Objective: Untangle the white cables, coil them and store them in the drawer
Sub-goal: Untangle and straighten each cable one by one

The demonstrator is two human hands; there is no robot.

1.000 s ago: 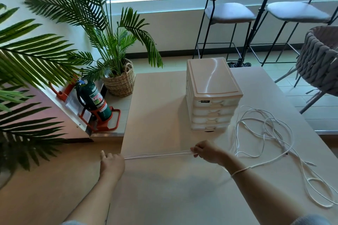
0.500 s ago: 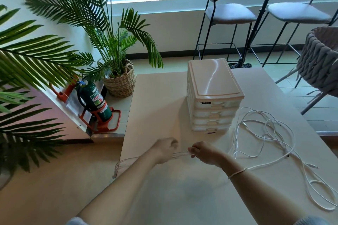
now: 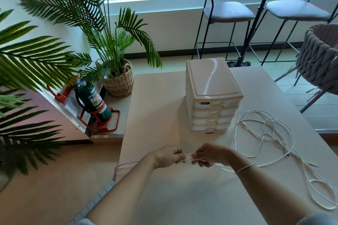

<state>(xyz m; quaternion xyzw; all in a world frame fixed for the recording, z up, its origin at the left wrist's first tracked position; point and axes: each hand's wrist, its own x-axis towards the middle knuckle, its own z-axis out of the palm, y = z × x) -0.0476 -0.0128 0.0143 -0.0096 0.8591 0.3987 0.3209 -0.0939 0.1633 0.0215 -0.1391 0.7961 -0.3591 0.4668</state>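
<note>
Both hands meet over the near middle of the beige table (image 3: 157, 100). My left hand (image 3: 167, 157) and my right hand (image 3: 210, 154) each grip a folded bundle of white cable (image 3: 188, 157), which stretches short between them. A loop of that cable (image 3: 124, 165) hangs off the table's left edge. More white cables (image 3: 270, 133) lie tangled on the table to the right, trailing toward the near right corner. A small white drawer unit (image 3: 212, 97) stands beyond the hands with all its drawers closed.
Left of the table stand a green fire extinguisher (image 3: 93, 102) on a red stand and a palm in a wicker basket (image 3: 118, 82). Two bar stools (image 3: 228, 12) and a woven chair (image 3: 321, 56) stand behind and to the right.
My left hand came in from the table's left edge to meet my right hand. The taut span of cable between them folded into a short bundle with a slack loop at the left.
</note>
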